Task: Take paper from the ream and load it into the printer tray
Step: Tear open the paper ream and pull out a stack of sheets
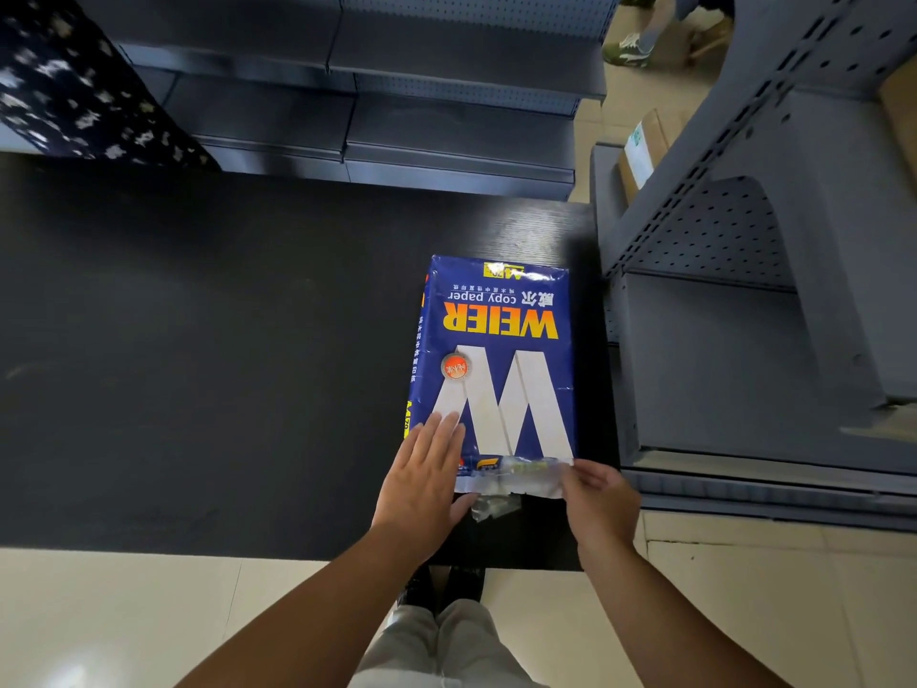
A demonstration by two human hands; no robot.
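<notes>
A blue ream [496, 360] of copy paper lies flat on the black table [223, 365], close to the table's right edge and a little back from the near edge, with its printing upside down to the wearer. The left hand [426, 476] lies palm down on the ream's near left corner, fingers [441, 429] spread flat and released, grasping nothing. The right hand [598, 501] is at the near right corner, its fingers [570, 476] pinching the torn end of the wrapper [511, 481], which is pale and crumpled there; a scrap of clear film [489, 506] lies on the table just below it. Left of the ream the table is bare and wide. On the right, grey metal shelving [744, 340] stands just beside the table edge, leaving little room on that side. More dark shelving [397, 116] runs behind the table. Whether any sheets show inside the torn end is hard to make out. The far left corner is covered by a blurred dark patterned cloth [74, 91], cut off by the frame, and a cardboard box [642, 149] on the right shelving is partly hidden.
</notes>
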